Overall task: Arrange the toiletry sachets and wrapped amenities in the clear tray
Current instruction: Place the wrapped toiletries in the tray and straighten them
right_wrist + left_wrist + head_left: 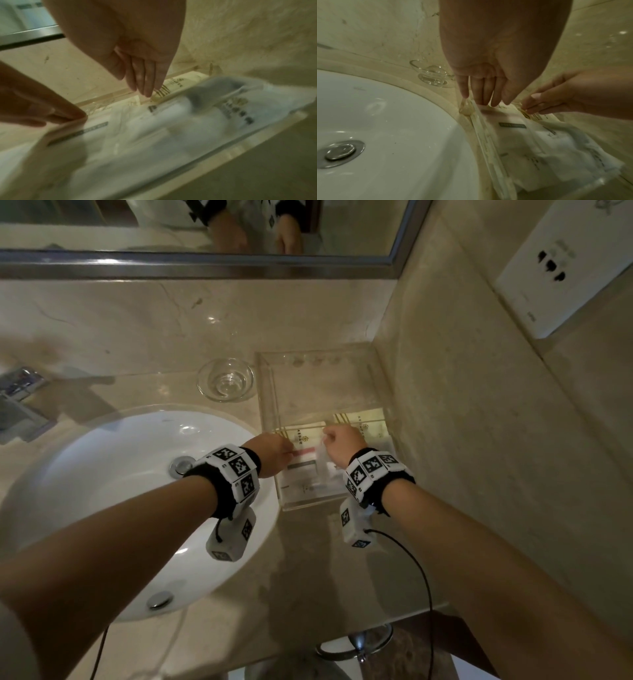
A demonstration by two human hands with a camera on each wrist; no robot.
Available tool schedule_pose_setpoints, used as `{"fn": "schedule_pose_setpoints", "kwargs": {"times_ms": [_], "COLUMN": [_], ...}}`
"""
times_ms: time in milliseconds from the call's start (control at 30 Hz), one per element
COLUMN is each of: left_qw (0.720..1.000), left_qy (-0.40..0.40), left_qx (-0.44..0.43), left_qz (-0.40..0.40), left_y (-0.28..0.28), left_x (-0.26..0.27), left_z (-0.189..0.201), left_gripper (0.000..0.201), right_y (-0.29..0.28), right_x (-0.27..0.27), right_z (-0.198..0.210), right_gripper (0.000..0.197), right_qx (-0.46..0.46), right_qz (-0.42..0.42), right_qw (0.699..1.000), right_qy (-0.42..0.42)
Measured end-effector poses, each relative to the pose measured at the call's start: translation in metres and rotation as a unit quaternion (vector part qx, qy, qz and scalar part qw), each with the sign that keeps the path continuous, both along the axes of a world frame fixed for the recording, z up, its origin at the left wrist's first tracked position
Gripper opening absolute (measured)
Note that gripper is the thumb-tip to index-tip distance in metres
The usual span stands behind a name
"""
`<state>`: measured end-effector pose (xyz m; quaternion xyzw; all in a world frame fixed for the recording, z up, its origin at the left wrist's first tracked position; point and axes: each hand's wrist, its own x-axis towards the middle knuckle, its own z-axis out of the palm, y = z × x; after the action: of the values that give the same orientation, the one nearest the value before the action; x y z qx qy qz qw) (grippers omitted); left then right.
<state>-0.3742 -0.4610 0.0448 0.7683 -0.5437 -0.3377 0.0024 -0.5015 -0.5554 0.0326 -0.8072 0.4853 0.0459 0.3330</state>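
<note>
Sachets [303, 460]: sat in the clear tray's [318, 378] near end, corner of the counter.
Head view: both hands [270, 453] [342, 448] over them.
Left wrist: left fingers [481, 93] straight, tips on a sachet.
Right wrist: right fingers [145, 79] straight, touching the yellowish packet [178, 83].

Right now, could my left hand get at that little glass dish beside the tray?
Probably yes: the glass dish sits uncovered just beyond the left hand, left of the clear tray, with nothing between them.
</note>
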Motion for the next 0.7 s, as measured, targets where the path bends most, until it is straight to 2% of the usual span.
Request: {"fn": "schedule_pose_setpoints", "kwargs": {"times_ms": [100,233,400,700], "left_qw": [1.0,1.0,1.0,0.999], "left_qy": [-0.01,-0.014,-0.024,-0.033], "left_qx": [0.002,0.01,0.016,0.019], "left_qz": [0.004,0.0,0.0,0.004], "left_y": [-0.001,-0.003,-0.004,-0.006], "left_x": [0.001,-0.001,-0.002,-0.002], "left_z": [0.001,0.002,0.002,0.002], "left_gripper": [0.037,0.037,0.038,0.038], "right_y": [-0.001,-0.008,-0.009,-0.024], "right_x": [-0.009,-0.02,-0.024,-0.035], "right_z": [0.002,-0.006,-0.011,-0.01], "right_gripper": [0.03,0.028,0.05,0.05], "right_qx": [-0.076,-0.105,-0.096,-0.054], "right_qz": [-0.008,0.006,0.094,0.104], "right_qw": [0.997,0.991,0.979,0.987], "right_qy": [0.02,0.086,0.153,0.11]}}
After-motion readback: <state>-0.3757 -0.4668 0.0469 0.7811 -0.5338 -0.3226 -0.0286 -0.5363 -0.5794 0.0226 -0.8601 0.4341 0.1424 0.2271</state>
